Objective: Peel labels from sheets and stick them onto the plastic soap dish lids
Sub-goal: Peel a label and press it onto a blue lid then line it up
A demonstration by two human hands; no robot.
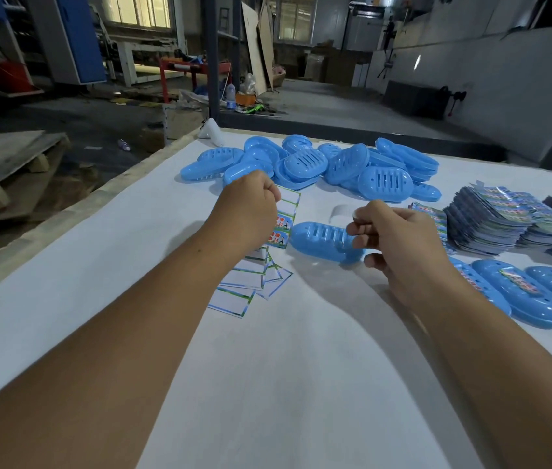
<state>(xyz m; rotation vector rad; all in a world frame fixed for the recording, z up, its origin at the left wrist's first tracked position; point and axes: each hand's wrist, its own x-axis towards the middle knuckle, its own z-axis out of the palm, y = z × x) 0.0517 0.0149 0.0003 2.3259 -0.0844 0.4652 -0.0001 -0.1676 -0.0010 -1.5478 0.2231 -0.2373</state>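
Observation:
My left hand (247, 211) grips a label sheet (286, 214) that has empty outlines at its top and two coloured labels lower down. My right hand (399, 238) pinches a peeled label (344, 211), seen from its pale back, just above a blue soap dish lid (318, 240) that lies on the white table between my hands. My right fingers partly hide the lid's right end.
A pile of unlabelled blue lids (318, 164) sits at the back of the white table (284, 367). Used empty sheets (251, 282) lie under my left wrist. Stacks of label sheets (504, 221) stand at the right, with labelled lids (521, 296) in front. The table's left edge (65, 214) drops to the floor.

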